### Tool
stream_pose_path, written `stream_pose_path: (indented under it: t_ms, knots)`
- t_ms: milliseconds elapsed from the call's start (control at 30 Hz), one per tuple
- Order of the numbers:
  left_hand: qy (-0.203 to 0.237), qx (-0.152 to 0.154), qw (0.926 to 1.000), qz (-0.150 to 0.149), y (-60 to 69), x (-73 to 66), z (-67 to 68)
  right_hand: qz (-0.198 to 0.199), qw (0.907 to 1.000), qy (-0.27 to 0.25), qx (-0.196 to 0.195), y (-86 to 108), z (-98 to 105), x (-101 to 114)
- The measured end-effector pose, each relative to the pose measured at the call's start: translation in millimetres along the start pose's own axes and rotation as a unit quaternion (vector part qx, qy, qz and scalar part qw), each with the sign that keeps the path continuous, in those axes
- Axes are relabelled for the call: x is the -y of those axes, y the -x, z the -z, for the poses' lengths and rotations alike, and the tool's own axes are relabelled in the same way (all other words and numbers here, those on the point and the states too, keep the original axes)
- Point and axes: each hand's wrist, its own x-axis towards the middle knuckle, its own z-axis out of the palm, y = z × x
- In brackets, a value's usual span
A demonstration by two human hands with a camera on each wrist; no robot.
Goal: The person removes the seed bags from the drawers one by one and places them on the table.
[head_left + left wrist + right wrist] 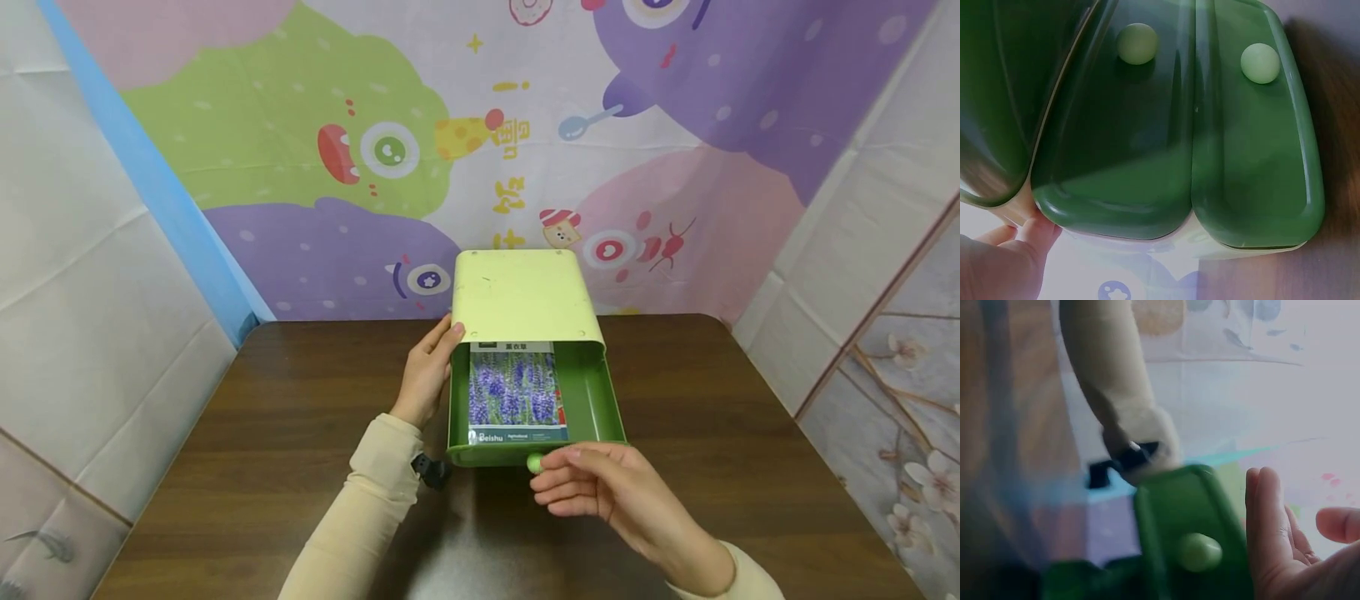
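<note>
A small drawer cabinet (525, 292) with a pale yellow-green shell stands on the table, its top drawer (588, 400) pulled out toward me. Inside the drawer, on its left side, lies a flat packet (513, 387) printed with purple lavender flowers. My left hand (426, 375) rests against the cabinet's left side, thumb at the front top corner and fingers extended along the side. Beside the drawer's light green knob (535, 463) is my right hand (611, 492), its fingers loosely bent. In the right wrist view that hand appears apart from the knob (1200, 552).
Two lower drawers, one with a round knob (1137, 44) and the other with a similar knob (1260, 63), are closed. The brown wooden table (300, 417) extends around the cabinet. A cartoon-printed cloth (337, 167) hangs behind it.
</note>
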Motion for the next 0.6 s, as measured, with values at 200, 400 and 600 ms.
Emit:
stream_pose_path:
  t_ms: [200, 400, 600]
  knots:
    - [0.002, -0.002, 1.0000, 0.001, -1.5, 1.4, 0.0, 0.103, 0.9883, 0.105, -0.041, -2.1, 0.3, 32.5]
    - [0.001, -0.003, 1.0000, 0.004, -1.5, 1.4, -0.3, 0.150, 0.9573, 0.219, -0.114, -15.0, 5.9, 57.9]
    - [0.001, -0.001, 1.0000, 0.002, -1.4, 2.2, 0.5, 0.184, 0.9012, 0.352, -0.174, -35.6, 16.4, 72.9]
